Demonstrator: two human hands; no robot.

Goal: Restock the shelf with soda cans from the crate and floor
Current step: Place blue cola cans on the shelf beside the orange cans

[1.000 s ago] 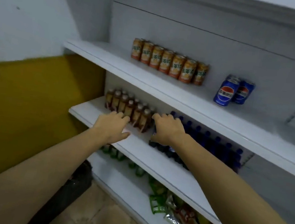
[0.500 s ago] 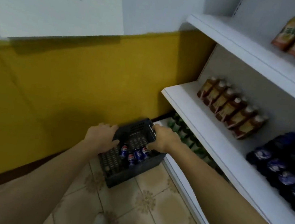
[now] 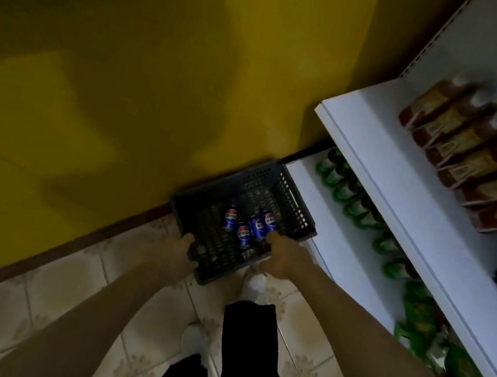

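- Head view: looks almost straight down now onto the dark perforated plastic crate; a second ago faced the white shelf boards, and half a second ago took in the crate from farther off and at a slant.
- Shows both hands gone from the middle shelf and the brown tea bottles, and down at the crate on the patterned tiled floor.
- Places the crate against the yellow wall, just beside the end of the lowest shelf board with its green bottles. Matches the spot of half a second ago, so gives no sign of a lift yet.
- Finds the left hand on the near-left corner of the rim, with fingers curled over the edge and gripping it.
- Finds the right hand on the near-right rim, with fingers bent over the edge toward the cans. Cannot tell whether it touches the nearest can as well.
- Counts four blue soda cans close together in the crate's right half. Cannot tell whether upright or leaning.
- Catches white shoes and black trousers near the crate's front corner.
- Reveals no loose cans on the floor within this view.
- Means, for the task, a reach to the stock completed and the restocking itself not begun. Points either to lifting the crate by both rims or to picking cans out, with nothing here to settle which.
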